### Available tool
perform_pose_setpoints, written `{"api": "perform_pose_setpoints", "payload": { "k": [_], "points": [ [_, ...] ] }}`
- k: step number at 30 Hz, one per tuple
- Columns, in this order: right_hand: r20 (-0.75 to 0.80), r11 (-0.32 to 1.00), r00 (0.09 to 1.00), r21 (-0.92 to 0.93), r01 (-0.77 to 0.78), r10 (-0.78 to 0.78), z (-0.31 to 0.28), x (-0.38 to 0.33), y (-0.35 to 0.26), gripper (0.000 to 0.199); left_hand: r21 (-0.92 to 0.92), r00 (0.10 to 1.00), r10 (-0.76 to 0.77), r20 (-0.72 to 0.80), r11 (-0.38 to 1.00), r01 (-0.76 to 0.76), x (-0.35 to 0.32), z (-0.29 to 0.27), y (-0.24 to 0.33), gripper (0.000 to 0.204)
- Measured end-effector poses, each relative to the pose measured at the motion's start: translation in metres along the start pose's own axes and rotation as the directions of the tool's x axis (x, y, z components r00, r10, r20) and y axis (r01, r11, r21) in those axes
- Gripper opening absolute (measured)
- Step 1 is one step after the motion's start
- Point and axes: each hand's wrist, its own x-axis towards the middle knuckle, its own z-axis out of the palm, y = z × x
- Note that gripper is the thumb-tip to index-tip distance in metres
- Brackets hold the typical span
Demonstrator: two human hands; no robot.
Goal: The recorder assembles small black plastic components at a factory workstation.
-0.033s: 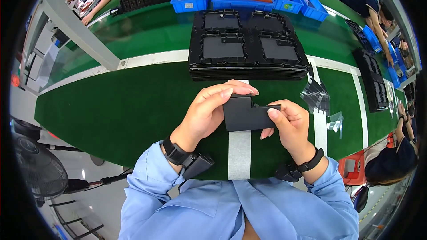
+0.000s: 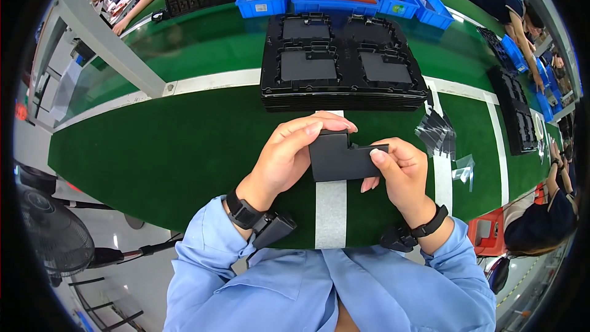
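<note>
Both hands grip a flat black L-shaped piece (image 2: pixel 332 163) above the green work surface. My left hand (image 2: pixel 279 154) closes round its left end, thumb and fingers along the upper edge. My right hand (image 2: pixel 404 175) pinches the narrower right arm, thumb on top and fingers behind. Part of the piece's back is hidden by the fingers. Beyond my hands stands a stack of black moulded trays (image 2: pixel 345 61), whose top tray holds similar dark flat pieces (image 2: pixel 307 66) in its compartments.
Dark strips in clear film (image 2: pixel 437 132) and a clear plastic scrap (image 2: pixel 465 171) lie to the right. Blue bins (image 2: pixel 263 7) line the back. A metal post (image 2: pixel 114 43) rises at left; a fan (image 2: pixel 52 230) stands beside the table. Other people work around it.
</note>
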Motion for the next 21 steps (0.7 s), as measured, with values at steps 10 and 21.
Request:
{"api": "perform_pose_setpoints", "payload": {
  "k": [10, 21],
  "points": [
    [-0.008, 0.998, 1.000, 0.068, -0.013, 0.014, -0.001, 0.003, -0.003, 0.015, -0.143, 0.999, -0.030, -0.039, 0.989, 0.024, -0.005, 0.014, -0.006, 0.048],
    [0.030, 1.000, 0.999, 0.003, 0.026, -0.026, 0.001, 0.001, -0.006, 0.013, -0.243, 1.000, 0.002, -0.005, 0.970, -0.003, -0.004, 0.013, -0.011, 0.046]
  ]
}}
